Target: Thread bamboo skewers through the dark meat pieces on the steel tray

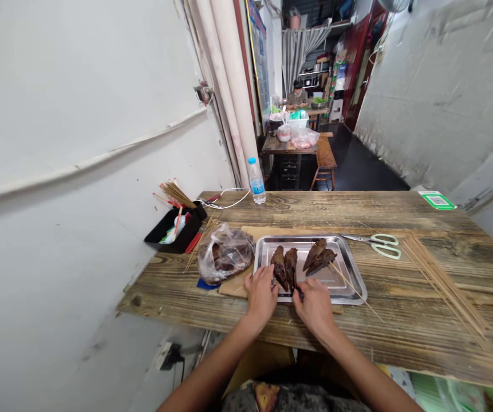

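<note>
Two dark brown pieces of cooked meat [284, 268], shaped like duck heads, lie side by side on a shallow metal tray [353, 286]. My left hand [260, 293] is at their left side, fingers spread over the tray's rim and close against the left piece. My right hand [315, 300] is by the lower end of the right piece, fingers apart and touching or nearly touching it. Whether either hand grips a piece is hard to see. Right of them on the tray, two similar pieces [320, 257] lie together, a thin wooden skewer [353, 287] sticking out past the rim.
A clear bag [224, 254] of dark food stands left of the tray, beside a black box [166, 232]. Scissors [381, 245] and several bamboo skewers [444, 283] lie right. A water bottle [256, 182] stands at the far edge. Another person [298, 96] sits in the background.
</note>
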Demonstrator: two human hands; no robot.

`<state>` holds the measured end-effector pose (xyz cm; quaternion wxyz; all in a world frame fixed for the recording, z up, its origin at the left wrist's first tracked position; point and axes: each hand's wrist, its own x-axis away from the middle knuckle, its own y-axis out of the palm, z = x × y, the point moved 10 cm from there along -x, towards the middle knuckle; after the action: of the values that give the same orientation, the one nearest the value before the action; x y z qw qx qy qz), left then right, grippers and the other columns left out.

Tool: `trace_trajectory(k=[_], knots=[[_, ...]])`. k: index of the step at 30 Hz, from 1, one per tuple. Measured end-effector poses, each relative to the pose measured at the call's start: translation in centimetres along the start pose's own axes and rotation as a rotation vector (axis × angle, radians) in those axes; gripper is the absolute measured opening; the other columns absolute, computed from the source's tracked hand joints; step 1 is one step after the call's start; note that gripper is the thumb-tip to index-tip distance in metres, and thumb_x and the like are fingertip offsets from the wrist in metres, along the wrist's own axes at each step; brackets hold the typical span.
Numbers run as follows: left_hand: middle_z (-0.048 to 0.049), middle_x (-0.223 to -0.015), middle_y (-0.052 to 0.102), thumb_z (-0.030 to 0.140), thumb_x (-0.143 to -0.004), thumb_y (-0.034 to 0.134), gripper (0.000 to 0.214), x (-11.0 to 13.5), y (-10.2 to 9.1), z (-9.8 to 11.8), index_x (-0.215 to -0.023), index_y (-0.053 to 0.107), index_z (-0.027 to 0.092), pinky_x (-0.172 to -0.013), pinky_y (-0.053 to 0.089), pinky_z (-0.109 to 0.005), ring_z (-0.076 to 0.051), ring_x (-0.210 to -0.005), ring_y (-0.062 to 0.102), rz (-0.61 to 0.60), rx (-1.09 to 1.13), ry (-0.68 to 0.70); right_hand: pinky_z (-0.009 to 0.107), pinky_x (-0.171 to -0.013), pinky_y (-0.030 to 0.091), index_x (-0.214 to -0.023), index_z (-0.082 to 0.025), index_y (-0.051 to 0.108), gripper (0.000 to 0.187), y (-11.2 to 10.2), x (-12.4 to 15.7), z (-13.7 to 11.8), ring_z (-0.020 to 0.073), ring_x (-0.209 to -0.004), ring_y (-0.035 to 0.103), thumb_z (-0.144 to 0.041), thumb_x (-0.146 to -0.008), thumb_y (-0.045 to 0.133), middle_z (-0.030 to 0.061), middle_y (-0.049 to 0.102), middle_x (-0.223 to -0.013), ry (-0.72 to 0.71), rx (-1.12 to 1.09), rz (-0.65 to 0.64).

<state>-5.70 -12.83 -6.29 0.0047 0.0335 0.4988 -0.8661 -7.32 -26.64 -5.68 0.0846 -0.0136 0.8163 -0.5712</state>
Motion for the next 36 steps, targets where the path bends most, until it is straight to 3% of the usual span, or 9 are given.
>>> trace_trajectory(k=[13, 17, 20, 22, 28, 36], knots=[[-0.0100, -0.131, 0.055, 0.015, -0.080, 0.052, 0.047, 0.0, -0.5, 0.5, -0.127, 0.049, 0.017, -0.107, 0.023, -0.046, -0.023, -0.126, 0.043, -0.004, -0.004, 0.009, 0.033, -0.074, 0.032, -0.084, -0.017, 0.069, 0.019, -0.3, 0.0, -0.1, 0.0225, -0.082, 0.053, -0.023, -0.084, 0.051, 0.0067, 0.060, -0.079, -0.022, -0.011, 0.028], [-0.0101, -0.130, 0.055, 0.018, -0.084, 0.050, 0.043, 0.7, -1.7, 0.8, -0.127, 0.050, 0.017, -0.107, 0.024, -0.047, -0.024, -0.126, 0.043, 0.038, 0.006, 0.035, 0.034, -0.074, 0.036, -0.093, -0.014, 0.069, 0.025, -2.4, 1.1, 1.1, 0.0215, -0.079, 0.053, -0.029, -0.089, 0.049, 0.0076, 0.061, -0.079, -0.072, -0.085, 0.200], [-0.0100, -0.130, 0.055, 0.020, -0.086, 0.048, 0.042, 1.7, -2.9, 0.8, -0.128, 0.049, 0.017, -0.107, 0.026, -0.048, -0.024, -0.126, 0.043, 0.086, 0.008, 0.079, 0.033, -0.073, 0.039, -0.097, -0.012, 0.066, 0.023, -4.8, 3.5, 2.3, 0.0193, -0.076, 0.052, -0.026, -0.091, 0.049, 0.0070, 0.061, -0.079, -0.166, -0.188, 0.384], [-0.0101, -0.129, 0.056, 0.021, -0.086, 0.048, 0.041, 2.5, -3.4, 0.6, -0.127, 0.050, 0.017, -0.106, 0.028, -0.047, -0.024, -0.125, 0.044, 0.107, 0.018, 0.093, 0.033, -0.071, 0.040, -0.100, -0.013, 0.064, 0.019, -5.5, 5.3, 2.9, 0.0181, -0.074, 0.051, -0.022, -0.090, 0.050, 0.0061, 0.060, -0.078, -0.210, -0.233, 0.438], [-0.0104, -0.129, 0.056, 0.022, -0.087, 0.045, 0.040, 4.1, -4.0, 0.3, -0.127, 0.050, 0.017, -0.106, 0.033, -0.047, -0.024, -0.122, 0.047, 0.134, 0.068, 0.116, 0.035, -0.072, 0.045, -0.118, -0.017, 0.055, 0.032, -4.4, 8.3, 2.5, 0.0185, -0.079, 0.053, -0.012, -0.088, 0.048, 0.0065, 0.059, -0.087, -0.234, -0.294, 0.442], [-0.0105, -0.129, 0.056, 0.022, -0.087, 0.045, 0.041, 3.7, -4.5, -0.3, -0.127, 0.051, 0.017, -0.105, 0.035, -0.045, -0.023, -0.122, 0.048, 0.160, 0.064, 0.123, 0.036, -0.072, 0.047, -0.121, -0.019, 0.053, 0.036, -3.4, 7.9, 1.3, 0.0190, -0.081, 0.054, -0.010, -0.087, 0.047, 0.0066, 0.058, -0.088, -0.248, -0.350, 0.397]])
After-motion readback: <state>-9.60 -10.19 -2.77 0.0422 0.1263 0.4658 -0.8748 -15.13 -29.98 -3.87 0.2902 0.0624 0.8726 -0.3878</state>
